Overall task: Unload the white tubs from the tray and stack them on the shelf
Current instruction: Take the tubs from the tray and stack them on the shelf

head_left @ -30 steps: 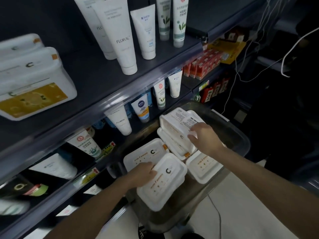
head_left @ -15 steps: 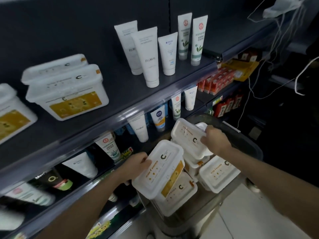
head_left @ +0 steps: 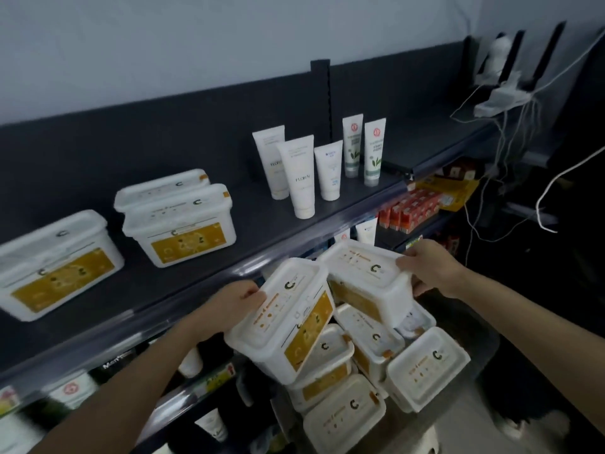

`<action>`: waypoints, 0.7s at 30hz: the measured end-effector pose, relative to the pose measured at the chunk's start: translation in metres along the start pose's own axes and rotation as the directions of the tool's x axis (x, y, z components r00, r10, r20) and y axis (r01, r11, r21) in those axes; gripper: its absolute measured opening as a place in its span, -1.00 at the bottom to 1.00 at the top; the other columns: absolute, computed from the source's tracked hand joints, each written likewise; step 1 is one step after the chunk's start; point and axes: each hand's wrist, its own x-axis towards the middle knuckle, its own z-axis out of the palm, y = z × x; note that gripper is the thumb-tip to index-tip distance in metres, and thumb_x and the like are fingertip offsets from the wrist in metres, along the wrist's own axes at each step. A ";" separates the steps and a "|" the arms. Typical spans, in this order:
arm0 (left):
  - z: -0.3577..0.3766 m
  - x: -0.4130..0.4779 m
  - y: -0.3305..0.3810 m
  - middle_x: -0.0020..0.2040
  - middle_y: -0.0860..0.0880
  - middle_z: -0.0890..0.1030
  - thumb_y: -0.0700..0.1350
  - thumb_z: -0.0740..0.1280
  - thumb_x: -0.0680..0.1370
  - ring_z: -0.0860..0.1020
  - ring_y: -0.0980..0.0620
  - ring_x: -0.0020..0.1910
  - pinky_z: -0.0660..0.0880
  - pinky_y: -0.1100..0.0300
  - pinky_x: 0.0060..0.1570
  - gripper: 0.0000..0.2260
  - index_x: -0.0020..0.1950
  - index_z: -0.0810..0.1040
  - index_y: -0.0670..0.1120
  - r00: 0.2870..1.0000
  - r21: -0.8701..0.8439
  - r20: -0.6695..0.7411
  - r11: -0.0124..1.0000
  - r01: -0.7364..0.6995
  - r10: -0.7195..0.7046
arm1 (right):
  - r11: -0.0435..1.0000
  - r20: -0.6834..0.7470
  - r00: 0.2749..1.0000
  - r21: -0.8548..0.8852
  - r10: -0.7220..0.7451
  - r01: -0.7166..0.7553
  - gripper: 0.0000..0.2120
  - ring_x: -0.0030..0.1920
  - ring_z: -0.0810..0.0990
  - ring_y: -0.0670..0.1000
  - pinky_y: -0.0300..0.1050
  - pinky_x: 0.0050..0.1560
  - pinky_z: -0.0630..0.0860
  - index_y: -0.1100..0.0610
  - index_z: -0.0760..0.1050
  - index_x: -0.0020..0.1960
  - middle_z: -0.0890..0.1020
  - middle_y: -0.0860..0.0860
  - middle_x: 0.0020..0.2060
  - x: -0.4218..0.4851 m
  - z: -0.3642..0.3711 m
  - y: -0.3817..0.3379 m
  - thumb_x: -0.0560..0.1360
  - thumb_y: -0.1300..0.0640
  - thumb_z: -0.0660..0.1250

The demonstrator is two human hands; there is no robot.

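Observation:
My left hand (head_left: 233, 302) grips the left edge of a white tub with a yellow label (head_left: 288, 319), held tilted just below the shelf's front lip. My right hand (head_left: 429, 267) grips the right end of a second white tub (head_left: 363, 273), level with the first and touching it. Below both, several more white tubs (head_left: 425, 371) lie jumbled in the tray, whose rim (head_left: 487, 342) shows at the right. On the dark shelf (head_left: 258, 224) stand white tubs: one (head_left: 55, 263) at far left and a pair, one behind the other, (head_left: 183, 224) beside it.
Several white cosmetic tubes (head_left: 301, 178) stand upright on the shelf right of the tubs, with bare shelf between them. Lower shelves hold tubes and red boxes (head_left: 409, 211). White cables and a power strip (head_left: 501, 99) hang at the upper right.
Both hands have lifted their tubs out of the tray and up toward the shelf edge. The view has tilted upward, bringing the shelf's tubs and back wall into sight.

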 end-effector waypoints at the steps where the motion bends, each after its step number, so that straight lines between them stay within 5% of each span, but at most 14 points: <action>1: -0.010 -0.004 0.005 -0.19 -0.06 0.57 -0.02 0.22 0.59 0.51 0.07 -0.22 0.39 0.20 -0.22 -0.72 -0.15 0.52 -0.21 0.999 0.007 -0.034 1.000 -0.011 0.011 | 0.999 -0.007 1.000 0.031 -0.014 0.014 -0.91 -0.26 0.63 0.09 0.00 -0.36 0.63 0.25 0.50 -0.08 0.59 0.13 -0.22 -0.004 -0.008 -0.011 0.57 0.25 0.26; 6: -0.068 -0.032 0.035 -0.15 -0.07 0.59 -0.02 0.22 0.60 0.53 0.03 -0.17 0.42 0.16 -0.14 -0.73 -0.12 0.57 -0.17 0.982 0.088 -0.154 0.991 -0.098 0.110 | 0.979 -0.043 0.988 0.135 -0.149 0.154 -0.88 -0.19 0.67 0.20 0.16 -0.23 0.66 0.29 0.52 -0.04 0.63 0.23 -0.15 -0.020 -0.038 -0.072 0.57 0.24 0.26; 10: -0.117 -0.052 0.048 -0.19 -0.04 0.56 -0.02 0.20 0.61 0.48 0.07 -0.21 0.40 0.17 -0.14 -0.72 -0.19 0.54 -0.13 0.958 0.107 -0.244 0.986 -0.130 0.153 | 0.944 -0.037 0.970 0.225 -0.240 0.242 -0.85 -0.23 0.67 0.22 0.10 -0.29 0.66 0.33 0.52 0.01 0.64 0.29 -0.15 -0.032 -0.042 -0.122 0.57 0.24 0.26; 16: -0.189 -0.075 0.046 -0.12 -0.08 0.62 0.00 0.22 0.59 0.60 -0.06 -0.11 0.53 0.03 -0.06 -0.75 -0.09 0.59 -0.12 0.904 0.109 -0.408 0.990 -0.089 0.126 | 0.883 0.012 0.950 0.373 -0.312 0.285 -0.81 -0.12 0.67 0.33 0.28 -0.18 0.63 0.41 0.51 0.02 0.65 0.32 -0.09 -0.038 -0.015 -0.186 0.55 0.26 0.25; 21: -0.237 -0.085 0.022 -0.12 -0.09 0.64 0.01 0.23 0.59 0.61 -0.06 -0.12 0.53 0.04 -0.09 -0.75 -0.08 0.60 -0.13 0.852 0.044 -0.524 0.999 0.008 0.016 | 0.855 0.006 0.935 0.405 -0.356 0.323 -0.84 -0.28 0.60 0.24 0.28 -0.23 0.63 0.41 0.51 -0.09 0.57 0.25 -0.23 -0.032 0.027 -0.237 0.53 0.31 0.23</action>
